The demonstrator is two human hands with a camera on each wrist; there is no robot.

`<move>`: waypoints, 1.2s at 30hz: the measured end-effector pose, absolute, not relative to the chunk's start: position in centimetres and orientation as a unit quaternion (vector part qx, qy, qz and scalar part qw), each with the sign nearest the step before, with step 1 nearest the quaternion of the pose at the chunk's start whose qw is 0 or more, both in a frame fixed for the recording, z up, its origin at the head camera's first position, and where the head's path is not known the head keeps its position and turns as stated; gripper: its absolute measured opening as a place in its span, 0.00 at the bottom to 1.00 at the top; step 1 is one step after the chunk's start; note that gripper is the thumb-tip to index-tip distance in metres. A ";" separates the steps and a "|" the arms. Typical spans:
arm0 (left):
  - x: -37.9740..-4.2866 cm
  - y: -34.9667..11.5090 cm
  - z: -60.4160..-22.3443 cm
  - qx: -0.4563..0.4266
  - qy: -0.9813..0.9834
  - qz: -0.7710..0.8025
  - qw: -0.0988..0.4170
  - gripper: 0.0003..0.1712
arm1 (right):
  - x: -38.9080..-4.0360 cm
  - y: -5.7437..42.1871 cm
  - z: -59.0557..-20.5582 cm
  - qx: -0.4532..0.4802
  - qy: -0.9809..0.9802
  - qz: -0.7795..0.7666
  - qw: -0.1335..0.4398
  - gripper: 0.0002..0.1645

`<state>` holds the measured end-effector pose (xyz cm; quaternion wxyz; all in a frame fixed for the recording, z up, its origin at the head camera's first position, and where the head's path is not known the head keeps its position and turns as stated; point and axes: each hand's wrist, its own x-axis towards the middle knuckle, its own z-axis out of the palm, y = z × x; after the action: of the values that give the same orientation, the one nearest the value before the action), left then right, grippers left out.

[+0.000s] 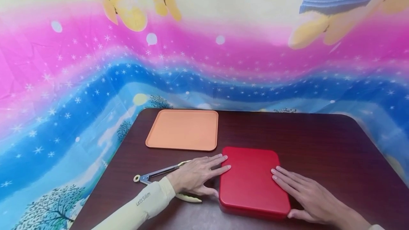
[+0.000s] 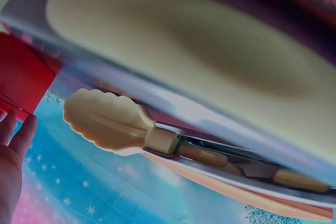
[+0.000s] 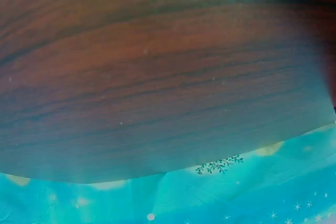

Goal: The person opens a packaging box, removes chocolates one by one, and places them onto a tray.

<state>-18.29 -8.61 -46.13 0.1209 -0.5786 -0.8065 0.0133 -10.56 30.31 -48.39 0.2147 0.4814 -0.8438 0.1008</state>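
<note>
Well in from the far edge of the surface (image 1: 322, 141), red box (image 1: 250, 184) sits btwn L hand (image 1: 198, 175) & R hand (image 1: 308, 194), fingers straight at its sides, not clamped, so uneven pressure could skew it, & tongs (image 1: 164, 170) under L wrist might snag the sleeve (image 1: 143, 203).

The red box (image 2: 21, 74) (left wrist view) is cropped.

At the right middle of the frame, the table (image 1: 326, 137) leaves room to pass. At lower centre, the red box (image 1: 252, 182), between left hand (image 1: 198, 175) and right hand (image 1: 308, 192), blocks; tongs (image 1: 161, 171) obstruct at lower left, orange tray (image 1: 185, 129) at centre left.
</note>
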 end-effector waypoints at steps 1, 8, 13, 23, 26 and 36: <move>-18.3 -8.6 -46.1 -0.579 -0.807 0.013 0.120 0.48 | -10.6 30.3 -48.4 0.483 -0.843 0.100 0.214 0.51; -18.3 -8.6 -46.1 -0.576 -0.808 0.002 0.120 0.47 | -10.8 30.3 -48.0 0.492 -0.838 0.093 0.216 0.49; -18.5 -8.6 -46.3 -0.576 -0.808 -0.008 0.121 0.47 | -10.8 30.2 -47.9 0.502 -0.829 0.101 0.228 0.48; -18.6 -8.5 -46.0 -0.583 -0.800 0.013 0.141 0.43 | -11.2 30.0 -47.7 0.512 -0.809 0.134 0.257 0.45; -18.6 -8.4 -45.8 -0.581 -0.800 0.018 0.145 0.42 | -11.5 29.7 -47.6 0.522 -0.793 0.150 0.278 0.44; -18.9 -8.2 -45.5 -0.584 -0.794 0.001 0.171 0.38 | -11.6 29.2 -47.5 0.490 -0.797 0.200 0.293 0.39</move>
<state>-18.91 -8.19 -45.54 0.1706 -0.5837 -0.7938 0.0008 -11.56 29.16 -47.51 0.2929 0.4896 -0.7966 0.1997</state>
